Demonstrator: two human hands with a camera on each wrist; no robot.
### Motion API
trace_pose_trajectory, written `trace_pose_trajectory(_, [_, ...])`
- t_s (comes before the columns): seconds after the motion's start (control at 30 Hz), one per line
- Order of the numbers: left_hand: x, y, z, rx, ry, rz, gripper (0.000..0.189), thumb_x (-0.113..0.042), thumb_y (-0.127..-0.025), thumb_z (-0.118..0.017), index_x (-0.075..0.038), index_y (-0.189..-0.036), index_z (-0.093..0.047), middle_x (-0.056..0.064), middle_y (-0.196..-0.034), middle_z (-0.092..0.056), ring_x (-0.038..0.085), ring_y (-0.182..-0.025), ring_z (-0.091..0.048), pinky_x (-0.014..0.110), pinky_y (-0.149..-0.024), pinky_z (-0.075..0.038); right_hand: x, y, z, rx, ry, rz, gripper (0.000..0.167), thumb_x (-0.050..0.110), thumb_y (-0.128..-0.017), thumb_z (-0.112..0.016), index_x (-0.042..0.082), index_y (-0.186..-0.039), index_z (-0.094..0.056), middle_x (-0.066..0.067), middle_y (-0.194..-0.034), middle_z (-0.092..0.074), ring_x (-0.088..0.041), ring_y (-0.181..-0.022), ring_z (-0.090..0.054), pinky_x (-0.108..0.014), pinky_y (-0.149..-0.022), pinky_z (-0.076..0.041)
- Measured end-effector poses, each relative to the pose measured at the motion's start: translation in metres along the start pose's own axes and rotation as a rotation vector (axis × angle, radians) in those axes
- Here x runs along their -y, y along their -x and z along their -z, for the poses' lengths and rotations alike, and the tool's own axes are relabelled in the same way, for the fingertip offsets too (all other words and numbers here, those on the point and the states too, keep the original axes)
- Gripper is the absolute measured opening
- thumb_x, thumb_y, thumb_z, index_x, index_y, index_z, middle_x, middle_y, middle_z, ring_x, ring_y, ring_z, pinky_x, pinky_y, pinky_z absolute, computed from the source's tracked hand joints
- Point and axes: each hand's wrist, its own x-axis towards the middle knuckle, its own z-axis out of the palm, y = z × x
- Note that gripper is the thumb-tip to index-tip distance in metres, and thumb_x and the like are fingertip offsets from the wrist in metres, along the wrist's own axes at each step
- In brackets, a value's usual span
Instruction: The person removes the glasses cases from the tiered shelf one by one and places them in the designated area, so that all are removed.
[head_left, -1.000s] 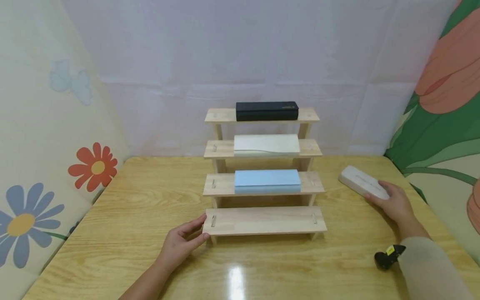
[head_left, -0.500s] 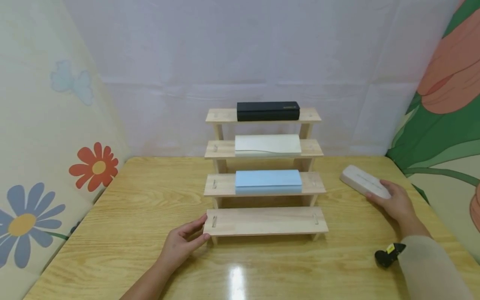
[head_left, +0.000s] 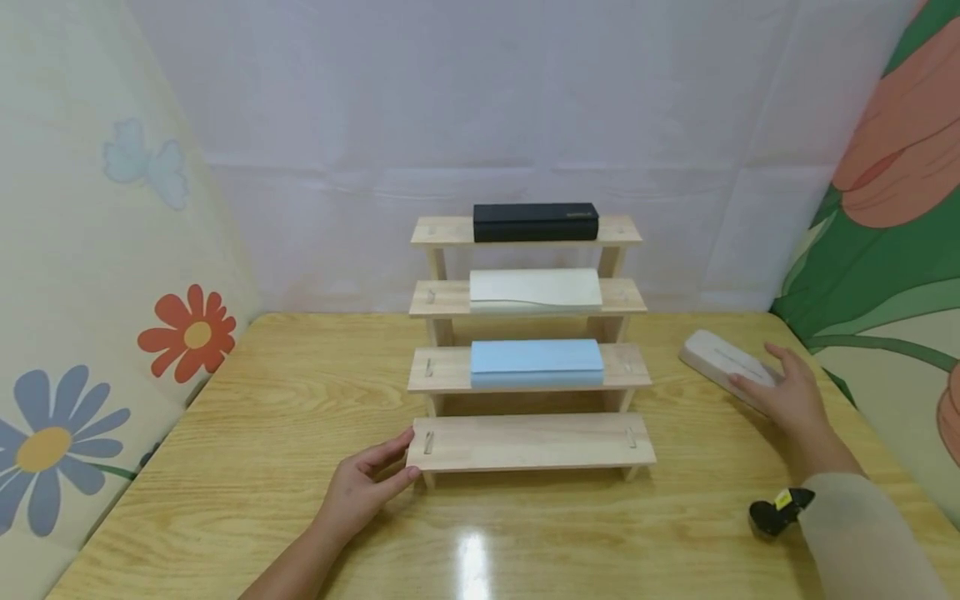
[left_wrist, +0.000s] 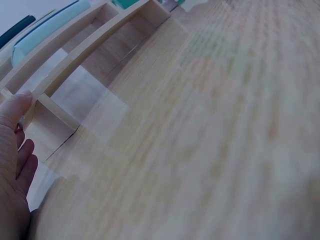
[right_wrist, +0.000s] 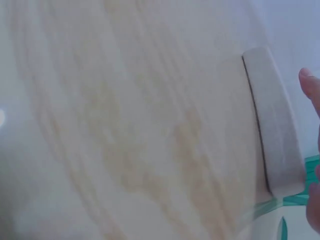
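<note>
White case (head_left: pixel 718 362) is looking light and stiff, its long sides suiting a grip; right hand (head_left: pixel 799 400) is hovering, fingers parted, left hand (head_left: pixel 358 490) gripping rack (head_left: pixel 528 442).

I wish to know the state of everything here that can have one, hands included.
Black case, closed
Cream case, flap down
Blue case, flap down
White case, lying flat, seemingly closed
Wooden stand, upright, bearing three cases
Left hand, holding the stand's left end
Right hand, spread at the white case's near end, contact unclear
</note>
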Motion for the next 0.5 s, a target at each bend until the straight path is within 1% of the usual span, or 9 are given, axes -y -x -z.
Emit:
trace_pose_trajectory(0.27, [0.001, 0.001, 0.0, 0.002, 0.007, -0.016, 0.048, -0.006, -0.084, -0.076, 0.006, -0.127, -0.06, 0.019, -0.134, -0.058, -0.009, -0.108, -0.057, 0.011, -0.09, -0.05, 0.019, 0.003, 0.006, -0.02, -0.051, 0.02, 0.09, 0.046, -0.093, -0.061, -0.003, -0.154, -0.017, -0.035, -0.158, -0.009, -0.058, -0.141, -0.011, -0.074, -0.11, -0.018])
trace_pose_trajectory(0.5, [0.0, 0.0, -0.001, -0.002, -0.003, -0.002, 0.048, -0.008, -0.084, -0.076, 0.004, -0.128, -0.06, 0.017, -0.135, -0.058, -0.009, -0.108, -0.057, 0.011, -0.091, -0.05, 0.032, 0.003, 0.011, -0.011, -0.064, 0.033, 0.091, 0.047, -0.092, -0.063, 0.002, -0.156, -0.015, -0.034, -0.159, -0.009, -0.058, -0.141, -0.013, -0.075, -0.107, -0.021])
